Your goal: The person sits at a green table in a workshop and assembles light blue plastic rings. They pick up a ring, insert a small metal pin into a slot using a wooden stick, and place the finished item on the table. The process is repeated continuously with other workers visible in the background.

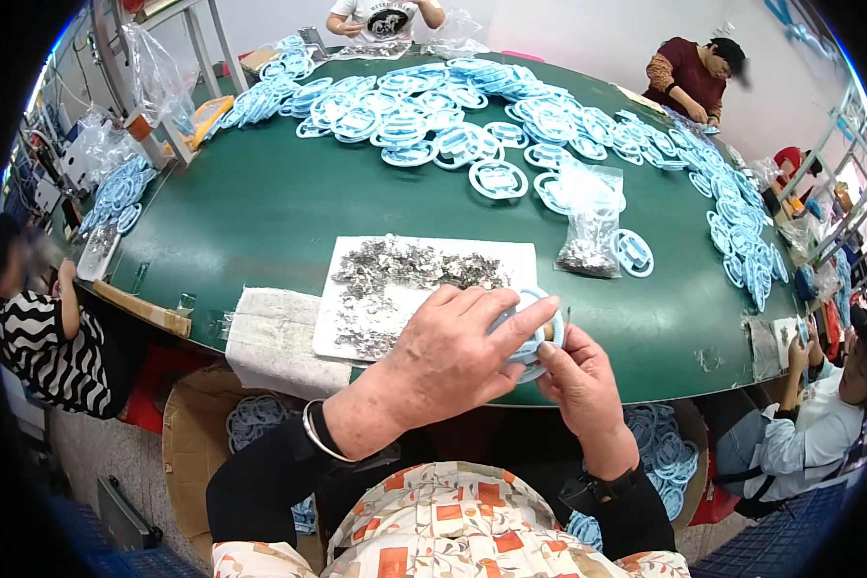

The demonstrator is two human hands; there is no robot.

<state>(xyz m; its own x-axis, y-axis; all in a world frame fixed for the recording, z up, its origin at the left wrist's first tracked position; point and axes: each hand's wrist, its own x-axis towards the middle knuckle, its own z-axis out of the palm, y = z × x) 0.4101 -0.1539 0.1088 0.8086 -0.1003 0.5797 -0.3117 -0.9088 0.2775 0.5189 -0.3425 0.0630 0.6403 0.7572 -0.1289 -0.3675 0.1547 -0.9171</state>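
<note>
Close in front of me, a light-blue round plastic part (pixel 524 354) is gripped between both hands. My left hand (pixel 441 352) lies over its left side, fingers closed around the rim with the index finger stretched across the front. My right hand (pixel 586 387) pinches the right edge between thumb and fingers. Whether a small piece is also between these fingers is hidden. Just beyond and left of the hands lies a white tray (pixel 520 258), strewn with many small silvery metal pieces (pixel 385 265). Its near right corner is covered by my left hand.
Light-blue round parts (pixel 395 111) lie heaped along the far side of the green table (pixel 231 212). A clear bag (pixel 588 231) of metal pieces stands right of the tray, a whitish cloth (pixel 275 332) left. Cardboard boxes (pixel 193 453) of parts flank me below. Several people sit around the table.
</note>
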